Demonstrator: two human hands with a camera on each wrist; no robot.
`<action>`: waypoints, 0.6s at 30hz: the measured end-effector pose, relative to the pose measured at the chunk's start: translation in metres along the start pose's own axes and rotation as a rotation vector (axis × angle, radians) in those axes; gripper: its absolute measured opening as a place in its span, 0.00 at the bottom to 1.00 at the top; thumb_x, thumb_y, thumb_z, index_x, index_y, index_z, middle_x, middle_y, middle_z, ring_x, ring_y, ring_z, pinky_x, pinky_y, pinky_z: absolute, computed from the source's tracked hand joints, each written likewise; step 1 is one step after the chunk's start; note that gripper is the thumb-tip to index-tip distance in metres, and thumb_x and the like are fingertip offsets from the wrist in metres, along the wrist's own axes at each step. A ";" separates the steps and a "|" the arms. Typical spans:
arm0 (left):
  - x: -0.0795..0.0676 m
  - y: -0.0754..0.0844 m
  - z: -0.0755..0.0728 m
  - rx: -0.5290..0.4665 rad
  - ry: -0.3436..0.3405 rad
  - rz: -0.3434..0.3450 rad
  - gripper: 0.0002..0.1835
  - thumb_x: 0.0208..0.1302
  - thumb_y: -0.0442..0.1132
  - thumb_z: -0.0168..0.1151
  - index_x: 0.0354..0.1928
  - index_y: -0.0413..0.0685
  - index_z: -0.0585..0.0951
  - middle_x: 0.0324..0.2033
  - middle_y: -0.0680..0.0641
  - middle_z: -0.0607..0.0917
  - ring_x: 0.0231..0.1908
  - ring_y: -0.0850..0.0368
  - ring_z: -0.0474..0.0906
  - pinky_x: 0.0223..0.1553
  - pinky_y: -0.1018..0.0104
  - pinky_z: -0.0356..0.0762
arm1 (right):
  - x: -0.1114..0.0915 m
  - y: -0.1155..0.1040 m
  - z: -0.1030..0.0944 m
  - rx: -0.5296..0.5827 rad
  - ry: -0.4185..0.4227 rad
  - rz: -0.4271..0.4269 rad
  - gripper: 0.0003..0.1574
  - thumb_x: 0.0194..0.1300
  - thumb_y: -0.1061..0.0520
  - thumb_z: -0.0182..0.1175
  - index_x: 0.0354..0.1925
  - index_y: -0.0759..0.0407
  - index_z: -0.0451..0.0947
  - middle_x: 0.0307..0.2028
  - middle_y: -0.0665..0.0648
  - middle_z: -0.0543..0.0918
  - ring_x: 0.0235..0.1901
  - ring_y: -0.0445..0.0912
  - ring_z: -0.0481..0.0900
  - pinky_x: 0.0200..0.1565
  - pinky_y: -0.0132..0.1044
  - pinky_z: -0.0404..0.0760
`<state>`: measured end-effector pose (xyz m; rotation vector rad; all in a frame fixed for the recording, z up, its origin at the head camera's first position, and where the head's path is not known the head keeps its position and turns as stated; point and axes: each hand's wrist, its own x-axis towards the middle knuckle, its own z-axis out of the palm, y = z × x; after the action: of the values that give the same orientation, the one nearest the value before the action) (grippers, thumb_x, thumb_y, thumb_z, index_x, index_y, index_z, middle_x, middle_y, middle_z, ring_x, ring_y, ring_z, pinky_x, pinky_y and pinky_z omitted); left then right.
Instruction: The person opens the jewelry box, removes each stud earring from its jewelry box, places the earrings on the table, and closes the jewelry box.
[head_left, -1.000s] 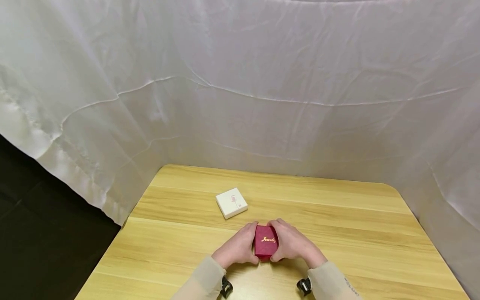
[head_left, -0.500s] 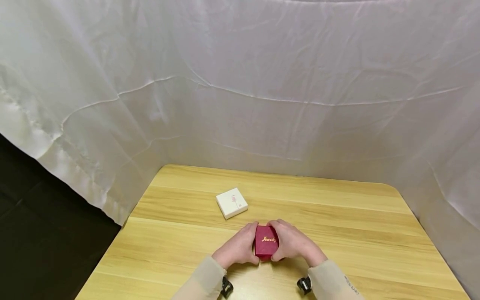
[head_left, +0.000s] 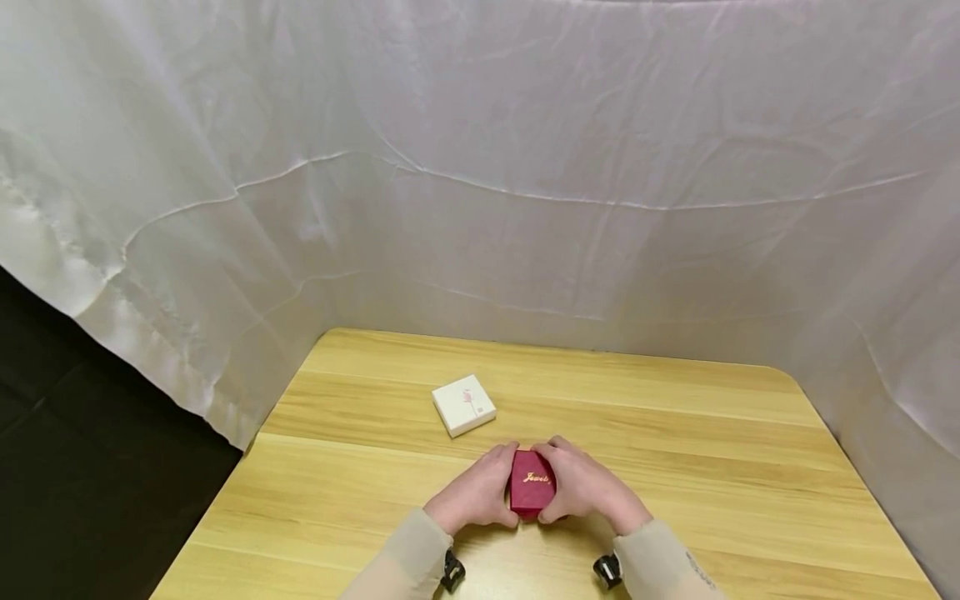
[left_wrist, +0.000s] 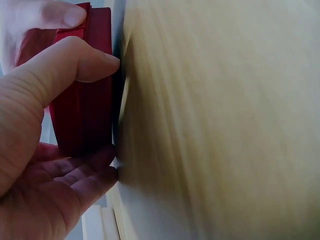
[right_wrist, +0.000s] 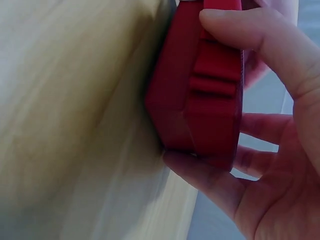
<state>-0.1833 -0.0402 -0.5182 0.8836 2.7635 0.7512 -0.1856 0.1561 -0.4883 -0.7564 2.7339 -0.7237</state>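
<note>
A dark red jewelry box [head_left: 531,492] with gold lettering on its lid stands at the near middle of the wooden table. My left hand [head_left: 478,490] grips its left side, thumb at the front and fingers towards the back. From the right, my right hand [head_left: 588,490] holds it the same way. In the right wrist view a red ribbon bow [right_wrist: 215,75] shows on the box's front, with the right thumb against the lid's edge. The left wrist view has the left thumb low on the front of the box [left_wrist: 97,115]. The box's inside is hidden.
A white square box [head_left: 463,406] with a pink flower print lies behind and left of the red box. The wooden table [head_left: 712,467] extends to both sides. A pale curtain [head_left: 525,250] hangs behind it, with black cloth [head_left: 90,467] at the left.
</note>
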 end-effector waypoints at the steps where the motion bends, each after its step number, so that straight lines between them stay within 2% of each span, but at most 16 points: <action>1: 0.000 0.000 0.000 0.002 0.002 0.004 0.60 0.32 0.39 0.82 0.69 0.28 0.59 0.55 0.40 0.75 0.53 0.54 0.74 0.59 0.64 0.72 | 0.000 0.000 -0.001 -0.002 -0.005 -0.004 0.58 0.30 0.52 0.82 0.61 0.67 0.71 0.43 0.53 0.73 0.38 0.44 0.73 0.44 0.44 0.79; 18: 0.000 -0.001 0.002 0.016 0.024 0.034 0.59 0.32 0.40 0.82 0.68 0.27 0.60 0.52 0.41 0.76 0.50 0.56 0.74 0.58 0.66 0.73 | 0.002 0.002 -0.005 0.018 -0.029 -0.001 0.57 0.29 0.53 0.82 0.60 0.67 0.72 0.39 0.52 0.75 0.36 0.43 0.73 0.42 0.43 0.79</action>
<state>-0.1831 -0.0399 -0.5205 0.9329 2.7856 0.7511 -0.1896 0.1581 -0.4853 -0.7577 2.6980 -0.7313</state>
